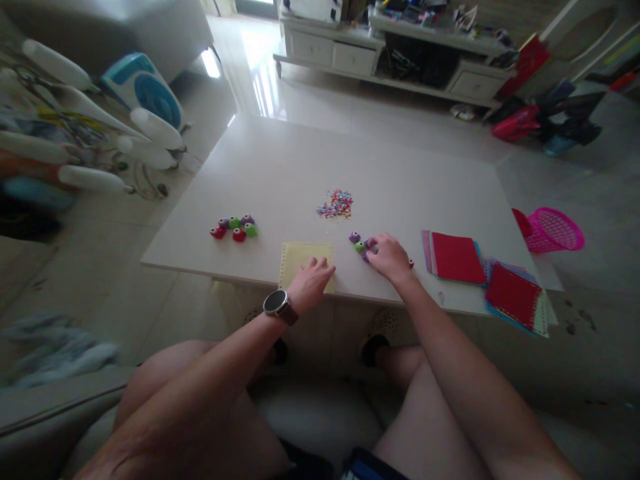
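A pale yellow felt-like or paper square [295,257] with small holes along its left and top edges lies at the table's near edge. My left hand [313,277], with a watch on the wrist, rests on it with fingers spread. To the right, my right hand [389,257] has thumb and fingers curled around a small craft punch in a group of purple and green craft punches [359,247]; the fingers partly hide it. One red craft punch [411,264] shows just beyond that hand. More craft punches [235,227] in red, green and purple stand at the left.
A pile of tiny coloured cut-outs [336,205] lies mid-table. On the right are a stack of coloured squares topped with red [457,257] and a second stack with holed edges [513,288], overhanging the table edge. A pink basket [555,230] stands beyond the white table [400,173].
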Demonstrator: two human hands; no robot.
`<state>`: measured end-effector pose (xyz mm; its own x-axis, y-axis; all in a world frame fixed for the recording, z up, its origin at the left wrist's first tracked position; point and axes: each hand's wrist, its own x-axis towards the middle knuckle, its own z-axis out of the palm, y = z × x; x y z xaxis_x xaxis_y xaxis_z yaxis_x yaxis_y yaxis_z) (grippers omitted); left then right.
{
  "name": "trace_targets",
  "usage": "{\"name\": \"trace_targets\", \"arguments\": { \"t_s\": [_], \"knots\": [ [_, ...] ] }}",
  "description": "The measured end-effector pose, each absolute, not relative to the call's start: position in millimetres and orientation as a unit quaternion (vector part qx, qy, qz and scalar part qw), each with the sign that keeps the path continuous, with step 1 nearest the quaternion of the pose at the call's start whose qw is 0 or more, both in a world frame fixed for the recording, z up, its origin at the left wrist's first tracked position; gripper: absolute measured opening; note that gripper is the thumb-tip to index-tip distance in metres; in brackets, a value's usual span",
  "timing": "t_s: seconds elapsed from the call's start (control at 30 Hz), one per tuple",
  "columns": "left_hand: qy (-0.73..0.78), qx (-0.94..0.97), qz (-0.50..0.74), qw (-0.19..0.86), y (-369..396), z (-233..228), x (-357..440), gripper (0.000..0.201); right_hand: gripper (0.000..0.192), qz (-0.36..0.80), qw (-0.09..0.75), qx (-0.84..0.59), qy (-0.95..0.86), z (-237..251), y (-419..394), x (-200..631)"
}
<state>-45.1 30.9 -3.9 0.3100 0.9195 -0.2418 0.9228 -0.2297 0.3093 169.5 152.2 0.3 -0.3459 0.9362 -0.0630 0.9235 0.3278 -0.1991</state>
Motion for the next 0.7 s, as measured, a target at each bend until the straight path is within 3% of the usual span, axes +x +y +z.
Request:
{"name": "trace_targets", "arguments": {
  "t_s": [0.13,0.5,0.7],
  "knots": [
    [0.585,0.784,0.000,0.208,31.4,-5.2,-46.1,0.046,0.026,0.075,0.062,-0.602,-0.793,-0.7,158.1,175.8],
    [0.580,0.788,0.002,0.208,31.1,-2.3,-44.3,0.044,0.044,0.120,0.032,-0.615,-0.778,-12.8,159.0,168.2],
    [0.582,0.785,-0.001,0.212,31.1,-2.3,-45.5,0.043,0.041,0.083,-0.042,-0.636,-0.766,-7.8,152.8,157.2]
  ]
}}
